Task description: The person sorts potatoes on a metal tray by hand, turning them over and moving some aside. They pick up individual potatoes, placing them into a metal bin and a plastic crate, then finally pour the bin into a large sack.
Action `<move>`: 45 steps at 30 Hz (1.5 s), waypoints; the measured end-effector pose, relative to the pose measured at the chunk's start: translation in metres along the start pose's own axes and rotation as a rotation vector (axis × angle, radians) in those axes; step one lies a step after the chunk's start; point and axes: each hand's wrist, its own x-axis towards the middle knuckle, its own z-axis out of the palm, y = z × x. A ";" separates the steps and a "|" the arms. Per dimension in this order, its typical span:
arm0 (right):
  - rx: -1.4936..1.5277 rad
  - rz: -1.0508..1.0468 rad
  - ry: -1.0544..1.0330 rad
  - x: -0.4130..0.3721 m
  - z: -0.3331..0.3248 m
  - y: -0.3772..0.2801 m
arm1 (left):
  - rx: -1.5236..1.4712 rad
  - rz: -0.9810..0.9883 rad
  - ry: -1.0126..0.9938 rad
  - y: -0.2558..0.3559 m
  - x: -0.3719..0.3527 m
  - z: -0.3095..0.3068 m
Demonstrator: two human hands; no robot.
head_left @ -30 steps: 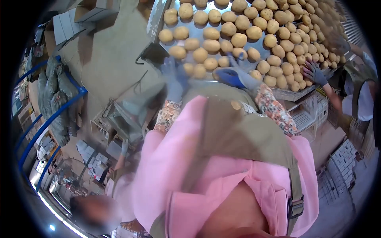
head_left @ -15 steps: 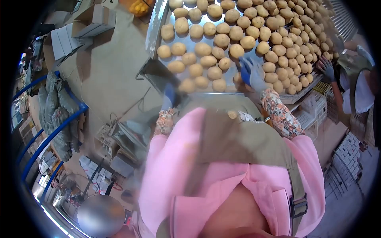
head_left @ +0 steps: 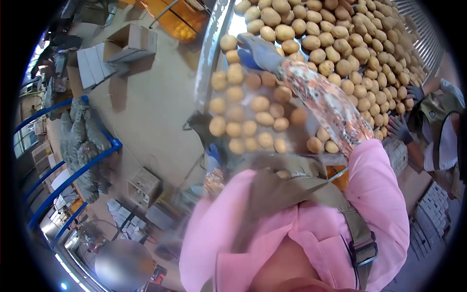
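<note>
Potatoes [head_left: 265, 118] cover a metal sorting table [head_left: 206, 73], loosely spread near me and packed denser to the right. My right hand [head_left: 262, 52], in a blue and grey glove, reaches over the table's far left part. Its fingers are stretched out among the potatoes by the left rim, thumb apart. A flowered sleeve covers that forearm. Low at the table's near left corner is my left hand [head_left: 213, 155], in a blue glove, beside a dark flap [head_left: 199, 127]. It is small and blurred, so its fingers cannot be made out.
At the right edge a co-worker's gloved hands [head_left: 400, 127] rest by the potatoes. A metal roller section [head_left: 422, 30] lies at the far right. On the left are an open cardboard box [head_left: 130, 45], blue rails [head_left: 73, 182] with grey sacks [head_left: 83, 146], and an orange bag [head_left: 177, 22].
My right hand has moved from the table's near side to the far left, over the potatoes. The view has shifted, and the left hand stays low by the corner.
</note>
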 end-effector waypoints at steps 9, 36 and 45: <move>-0.395 0.047 -0.256 0.009 0.037 0.016 | 0.149 0.214 -0.305 0.008 0.016 -0.010; 1.493 0.467 0.020 -0.054 -0.203 0.063 | 0.111 0.191 -0.250 0.092 0.002 0.021; -0.393 0.165 -0.260 -0.089 -0.058 0.100 | 0.264 0.347 -0.273 0.122 -0.034 0.034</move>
